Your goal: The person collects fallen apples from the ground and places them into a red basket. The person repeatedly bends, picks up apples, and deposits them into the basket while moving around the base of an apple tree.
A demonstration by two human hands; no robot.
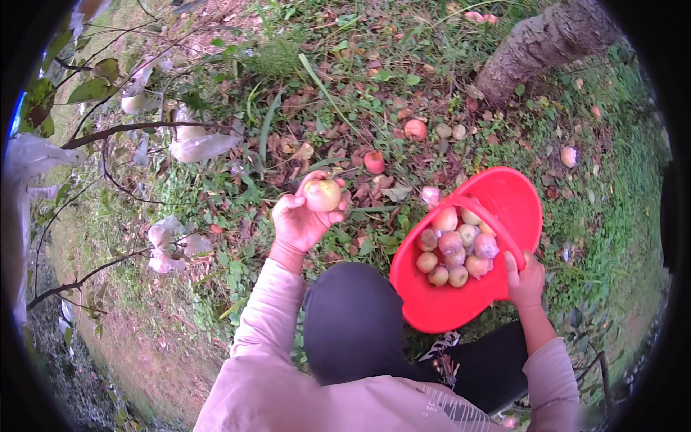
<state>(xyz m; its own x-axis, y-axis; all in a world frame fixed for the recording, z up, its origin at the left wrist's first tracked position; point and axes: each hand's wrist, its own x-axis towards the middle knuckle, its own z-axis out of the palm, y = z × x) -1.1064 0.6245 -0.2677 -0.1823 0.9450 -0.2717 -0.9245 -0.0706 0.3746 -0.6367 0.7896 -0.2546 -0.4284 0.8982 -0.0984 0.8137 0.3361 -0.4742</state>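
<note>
My left hand [302, 218] holds up a pale yellow apple [322, 195] between the thumb and fingers, in front of my bent knee. At the right, my right hand [524, 278] grips the handle [494, 221] of a red plastic basket [442, 313]. The basket tilts, and its wide rim faces me. Several apples [451, 243] lie together inside it, some wrapped in thin clear film. Just outside its left rim, a pinkish wrapped apple [430, 196] rests on the ground.
Two red apples, a nearer one [373, 162] and a farther one [415, 130], lie among dead leaves and grass. A thick tree trunk [545, 48] rises at the upper right. Branches [146, 126] with bagged fruit [189, 143] reach in from the left.
</note>
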